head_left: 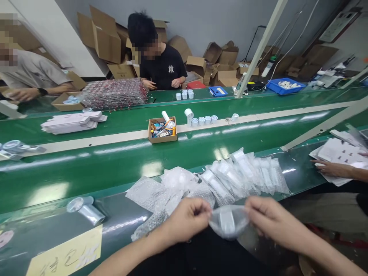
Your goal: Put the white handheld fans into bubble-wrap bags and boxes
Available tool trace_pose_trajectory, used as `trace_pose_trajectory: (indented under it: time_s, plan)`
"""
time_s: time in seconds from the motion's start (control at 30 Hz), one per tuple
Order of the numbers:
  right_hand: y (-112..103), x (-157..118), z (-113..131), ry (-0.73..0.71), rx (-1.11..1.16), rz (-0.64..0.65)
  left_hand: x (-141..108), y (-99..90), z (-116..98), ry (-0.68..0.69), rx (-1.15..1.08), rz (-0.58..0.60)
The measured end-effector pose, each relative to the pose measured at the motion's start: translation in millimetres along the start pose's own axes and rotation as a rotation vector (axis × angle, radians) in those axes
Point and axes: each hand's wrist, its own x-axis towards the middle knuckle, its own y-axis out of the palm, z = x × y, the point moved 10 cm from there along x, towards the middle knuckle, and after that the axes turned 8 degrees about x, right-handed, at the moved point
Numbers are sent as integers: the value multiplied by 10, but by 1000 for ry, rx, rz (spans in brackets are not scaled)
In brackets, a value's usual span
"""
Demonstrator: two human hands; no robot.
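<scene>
A clear plastic bag (229,223) with a pale object inside is stretched between my two hands, below the table's front edge. My left hand (191,216) pinches the left side of its rim, and my right hand (266,216) pinches the right side. Just beyond my left hand lie loose bubble-wrap bags (175,184). To their right, filled bubble-wrap packages (244,174) lie in an overlapping row. A light-blue plastic part (86,210) rests on the dark worktop at the left.
Yellow paper with writing (67,253) lies at the near left. A green conveyor (120,159) runs beyond the worktop, with a small carton of parts (163,140) on its divider. A person's hand (333,168) touches papers at the right; two people sit across.
</scene>
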Motion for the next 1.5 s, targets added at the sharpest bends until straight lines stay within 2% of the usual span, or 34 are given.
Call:
trace_pose_trajectory:
  time_s: [0.1,0.17,0.23,0.33,0.4,0.43,0.47,0.5,0.57,0.63,0.67,0.7,0.73,0.77,0.83,0.9,0.97,1.03,1.07,1.1,1.13,1.2,1.23,1.3,1.33,1.37,1.4,1.43,1.5]
  plan:
    - [-90,-8,-61,68,134,17,73,-178,-124,-9,-81,-104]
    - [-127,7,-115,86,371,47,60,-193,-364,103,-66,-70]
    - [-111,86,-207,115,689,49,15,-60,-628,259,-11,36]
    - [227,313,-327,192,1022,166,-90,420,-882,488,86,337]
    - [498,454,-328,185,1018,307,-145,636,-881,542,110,497]
    - [555,510,-321,145,964,349,-152,630,-835,533,112,521]
    - [531,558,-326,90,889,352,-145,537,-751,493,109,506]
    - [402,608,-355,22,795,296,-132,350,-616,422,106,447]
    - [-135,703,-484,-114,548,28,-153,-284,-170,203,122,199]
    - [-802,778,-689,-181,212,-314,-399,-1144,492,-107,256,-217]
    - [-1057,839,-796,-200,72,-430,-613,-1454,848,-278,380,-340]
    - [-1248,923,-909,-219,-32,-518,-829,-1630,1202,-443,502,-375]
    - [-1367,1030,-1022,-238,-107,-569,-1024,-1698,1534,-578,579,-365]
    - [-1430,1139,-1127,-257,-179,-605,-1181,-1692,1806,-658,629,-359]
    - [-1426,1316,-1274,-291,-328,-634,-1349,-1485,2223,-728,705,-310]
    - [-1324,1373,-1283,-332,-485,-639,-1384,-1233,2440,-724,777,-307]
    - [-1218,1270,-1121,-378,-593,-706,-1385,-1095,2485,-693,784,-375]
    - [-1099,1086,-847,-388,-569,-829,-1415,-1102,2419,-647,628,-484]
    - [-997,1027,-713,-366,-485,-859,-1431,-1137,2352,-607,495,-530]
    - [-837,1031,-601,-325,-349,-834,-1436,-1176,2259,-552,346,-560]
    - [-570,1133,-518,-267,-161,-700,-1425,-1214,2137,-485,207,-573]
    - [251,1410,-294,-163,189,-272,-1366,-1274,1828,-341,31,-559]
    - [647,1496,-139,-139,327,-106,-1328,-1297,1675,-284,0,-547]
    - [1357,1587,180,-122,437,222,-1252,-1349,1449,-215,17,-532]
    - [1611,1598,301,-124,424,345,-1213,-1382,1385,-191,43,-518]
    - [1776,1603,384,-133,382,423,-1192,-1450,1368,-183,72,-521]
    - [1840,1620,437,-150,335,437,-1213,-1582,1420,-222,113,-569]
    - [1797,1654,469,-175,308,379,-1291,-1775,1531,-312,164,-663]
    - [1468,1716,489,-235,325,113,-1618,-2236,1826,-588,272,-929]
